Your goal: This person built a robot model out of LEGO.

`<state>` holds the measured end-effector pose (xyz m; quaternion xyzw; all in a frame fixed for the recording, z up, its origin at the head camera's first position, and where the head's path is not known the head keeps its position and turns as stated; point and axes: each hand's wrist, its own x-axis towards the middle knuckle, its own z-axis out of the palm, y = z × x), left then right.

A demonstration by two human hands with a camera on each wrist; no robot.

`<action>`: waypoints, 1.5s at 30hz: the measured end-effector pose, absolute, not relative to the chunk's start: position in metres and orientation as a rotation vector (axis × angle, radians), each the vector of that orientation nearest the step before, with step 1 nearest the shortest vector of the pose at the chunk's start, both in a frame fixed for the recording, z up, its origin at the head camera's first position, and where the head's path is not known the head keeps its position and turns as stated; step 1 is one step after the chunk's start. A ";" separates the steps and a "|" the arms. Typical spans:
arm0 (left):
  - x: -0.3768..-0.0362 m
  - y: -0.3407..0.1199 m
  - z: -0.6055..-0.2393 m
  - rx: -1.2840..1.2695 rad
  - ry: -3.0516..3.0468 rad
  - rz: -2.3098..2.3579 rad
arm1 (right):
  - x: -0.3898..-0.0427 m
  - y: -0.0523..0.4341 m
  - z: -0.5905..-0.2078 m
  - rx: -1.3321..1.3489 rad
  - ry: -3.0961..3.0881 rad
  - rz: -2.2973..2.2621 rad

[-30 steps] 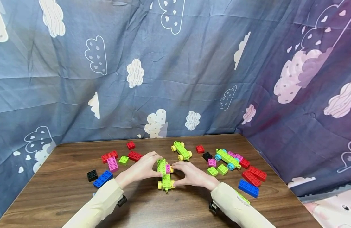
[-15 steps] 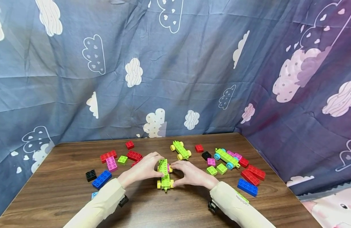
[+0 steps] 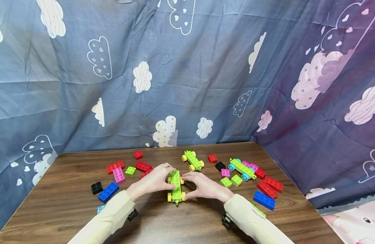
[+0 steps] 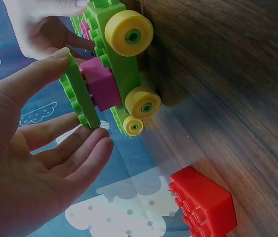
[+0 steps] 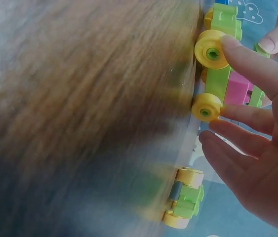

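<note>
Home play corner: cloud-print bedsheet [image 3: 187,74], toy bricks [image 3: 268,189].

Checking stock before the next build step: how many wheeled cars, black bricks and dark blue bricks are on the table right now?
Wheeled cars: 3
Black bricks: 2
Dark blue bricks: 2
Total: 7

Wheeled brick car [image 3: 176,186] sits mid-worktop [image 3: 181,223], left hand [image 3: 151,181] on its left flank, right hand [image 3: 202,185] on its right. A second wheeled chassis [image 3: 193,160] lies just behind. Loose bricks [image 3: 114,174] scatter left; a third chassis [image 3: 243,169] and more bricks [image 3: 266,189] lie right.
</note>
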<state>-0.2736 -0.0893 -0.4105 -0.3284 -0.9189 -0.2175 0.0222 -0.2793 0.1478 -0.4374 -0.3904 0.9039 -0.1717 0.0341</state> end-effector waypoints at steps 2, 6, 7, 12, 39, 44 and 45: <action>-0.273 -0.089 -0.410 -1.012 -2.858 -0.687 | -0.279 0.148 -0.437 -1.190 2.774 -0.529; -0.273 -0.088 -0.409 -0.999 -2.885 -0.700 | -0.279 0.147 -0.437 -1.173 2.763 -0.535; -0.274 -0.087 -0.410 -0.996 -2.890 -0.699 | -0.279 0.147 -0.438 -1.172 2.762 -0.539; -0.274 -0.087 -0.409 -0.990 -2.907 -0.707 | -0.280 0.148 -0.438 -1.173 2.766 -0.538; -0.276 -0.084 -0.409 -0.994 -2.914 -0.695 | -0.279 0.148 -0.437 -1.176 2.774 -0.507; -0.277 -0.084 -0.409 -0.991 -2.913 -0.708 | -0.279 0.147 -0.436 -1.167 2.772 -0.507; -0.277 -0.084 -0.409 -0.988 -2.916 -0.711 | -0.279 0.147 -0.436 -1.164 2.771 -0.507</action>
